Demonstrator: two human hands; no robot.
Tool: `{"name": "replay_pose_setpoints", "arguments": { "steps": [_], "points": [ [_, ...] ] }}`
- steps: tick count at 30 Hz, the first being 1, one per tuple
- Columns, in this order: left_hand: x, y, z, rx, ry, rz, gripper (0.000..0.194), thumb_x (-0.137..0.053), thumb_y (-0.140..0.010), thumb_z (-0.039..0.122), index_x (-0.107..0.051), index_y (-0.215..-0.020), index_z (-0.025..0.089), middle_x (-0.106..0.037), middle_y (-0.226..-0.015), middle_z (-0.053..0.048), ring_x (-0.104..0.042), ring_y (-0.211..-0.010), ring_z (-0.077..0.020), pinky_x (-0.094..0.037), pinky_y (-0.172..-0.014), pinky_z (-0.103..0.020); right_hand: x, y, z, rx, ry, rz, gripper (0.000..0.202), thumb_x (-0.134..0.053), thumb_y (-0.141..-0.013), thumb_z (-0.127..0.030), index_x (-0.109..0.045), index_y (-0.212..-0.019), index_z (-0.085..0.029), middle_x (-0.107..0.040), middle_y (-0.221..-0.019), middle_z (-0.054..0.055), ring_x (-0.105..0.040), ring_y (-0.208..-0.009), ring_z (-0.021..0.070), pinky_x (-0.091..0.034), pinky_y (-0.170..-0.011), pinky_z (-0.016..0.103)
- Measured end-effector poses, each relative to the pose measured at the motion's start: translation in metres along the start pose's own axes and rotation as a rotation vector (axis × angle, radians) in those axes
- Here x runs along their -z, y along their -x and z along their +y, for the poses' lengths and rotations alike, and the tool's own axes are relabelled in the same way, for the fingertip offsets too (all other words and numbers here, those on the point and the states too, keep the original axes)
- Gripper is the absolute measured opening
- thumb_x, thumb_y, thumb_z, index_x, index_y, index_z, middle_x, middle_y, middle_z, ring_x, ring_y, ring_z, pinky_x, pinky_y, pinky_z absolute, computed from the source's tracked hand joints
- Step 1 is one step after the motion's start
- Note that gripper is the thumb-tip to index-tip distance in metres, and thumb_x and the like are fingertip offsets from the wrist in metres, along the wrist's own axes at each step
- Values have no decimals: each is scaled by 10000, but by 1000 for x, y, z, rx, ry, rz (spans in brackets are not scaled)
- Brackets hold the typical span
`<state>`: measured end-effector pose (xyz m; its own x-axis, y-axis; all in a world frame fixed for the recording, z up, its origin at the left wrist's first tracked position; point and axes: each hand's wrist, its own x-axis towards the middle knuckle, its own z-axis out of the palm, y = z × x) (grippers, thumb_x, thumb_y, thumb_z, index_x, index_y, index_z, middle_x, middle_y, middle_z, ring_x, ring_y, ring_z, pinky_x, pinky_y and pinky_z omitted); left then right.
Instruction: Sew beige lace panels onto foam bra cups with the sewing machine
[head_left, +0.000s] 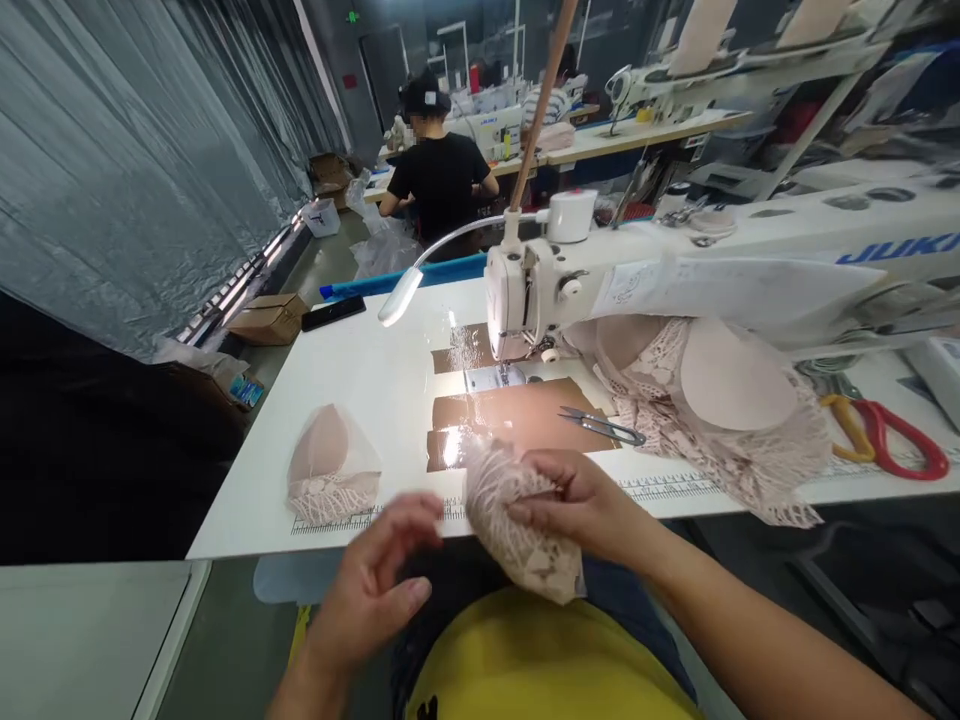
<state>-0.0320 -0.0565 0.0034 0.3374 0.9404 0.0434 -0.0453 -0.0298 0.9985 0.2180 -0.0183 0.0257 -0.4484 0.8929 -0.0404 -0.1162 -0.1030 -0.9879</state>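
Note:
Between thumb and fingers, my right hand (581, 505) grips a beige lace bra cup (517, 530) at the table's front edge, just above my lap. My left hand (375, 585) is to its left, fingers curved and apart, holding nothing and slightly blurred. Another beige lace cup (330, 470) lies flat on the left of the white table. Beyond the held piece is the needle area of the sewing machine (517, 300), lit by a small lamp (401, 297). Thread snips (602, 426) rest on the brown taped patch (510, 415) in front of the needle.
A pile of beige lace cups (720, 390) lies under the machine arm. Scissors with red and yellow handles (900, 440) are at the right. A phone (334, 313) sits at the back left corner. A ruler strip (675, 487) runs along the front edge. A person (439, 175) sits farther back.

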Motion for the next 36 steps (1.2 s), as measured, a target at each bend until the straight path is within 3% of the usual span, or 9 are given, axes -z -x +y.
{"name": "replay_pose_setpoints", "arguments": {
  "steps": [2, 3, 7, 14, 21, 24, 28, 33, 36],
  "points": [
    [3, -7, 12, 13, -187, 63, 711, -826, -578, 265, -578, -1243, 223, -547, -1288, -118, -488, -1187, -312, -402, -998, -379, -8, 1, -2, 7, 121, -168, 197, -698, -766, -341, -643, -773, -151, -604, -717, 1, -537, -644, 127, -437, -603, 239],
    [1, -11, 15, 57, -223, 22, 796, -834, -560, 252, -535, -1297, 216, -541, -1299, -121, -482, -1198, -327, -407, -999, -384, -11, 1, -1, 18, 167, -218, 185, -669, -793, -334, -646, -793, -150, -609, -734, 5, -541, -662, 130, -439, -617, 240],
    [-17, -19, 9, 185, -128, -173, 560, -683, -754, 280, -538, -1286, 181, -651, -1086, -94, -614, -960, -260, -506, -812, -322, -16, 0, 11, 87, 317, -168, 183, -596, -850, -325, -659, -820, -156, -624, -778, 27, -554, -698, 150, -439, -643, 259],
    [-19, -13, -2, 157, -224, -170, 357, -643, -783, 296, -622, -1114, 166, -657, -963, -61, -594, -834, -207, -484, -734, -278, -19, 3, 25, 122, 323, 44, 201, -604, -816, -301, -587, -660, -177, -645, -792, 34, -561, -692, 151, -432, -638, 264],
    [-13, -23, 7, 1, -463, -93, 307, -662, -767, 301, -640, -1046, 174, -669, -920, -52, -587, -789, -186, -465, -717, -264, -28, 2, 29, 12, 410, 115, 205, -598, -747, -289, -512, -603, -171, -440, -534, -46, -376, -507, 84, -290, -475, 217],
    [-15, -25, 9, 14, -418, -111, 224, -633, -799, 323, -649, -952, 160, -633, -802, -27, -549, -703, -150, -437, -652, -237, -31, 4, 29, 27, 452, 127, 218, -586, -743, -276, -479, -580, -177, -418, -533, -49, -367, -515, 83, -273, -476, 217],
    [-20, -23, 5, 131, -160, -182, 256, -615, -815, 368, -640, -919, 135, -579, -766, -32, -513, -685, -142, -427, -624, -239, -35, 10, 25, 46, 482, 130, 192, -587, -726, -245, -480, -582, -178, -417, -538, -51, -360, -526, 83, -280, -483, 213],
    [-25, -19, -3, 206, 45, -168, 278, -643, -790, 392, -626, -844, 121, -526, -705, -13, -476, -643, -120, -406, -612, -231, -25, 16, 21, -23, 334, 31, 161, -637, -769, -319, -604, -793, -163, -516, -642, -25, -431, -584, 100, -336, -523, 218],
    [-28, -19, -3, 226, 38, -152, 280, -641, -786, 401, -620, -831, 126, -511, -682, 5, -446, -612, -104, -377, -589, -218, -16, 15, 17, -25, 195, -28, 342, -700, -746, -381, -606, -1002, -175, -579, -787, 6, -506, -692, 129, -408, -611, 241]
  ]
}}
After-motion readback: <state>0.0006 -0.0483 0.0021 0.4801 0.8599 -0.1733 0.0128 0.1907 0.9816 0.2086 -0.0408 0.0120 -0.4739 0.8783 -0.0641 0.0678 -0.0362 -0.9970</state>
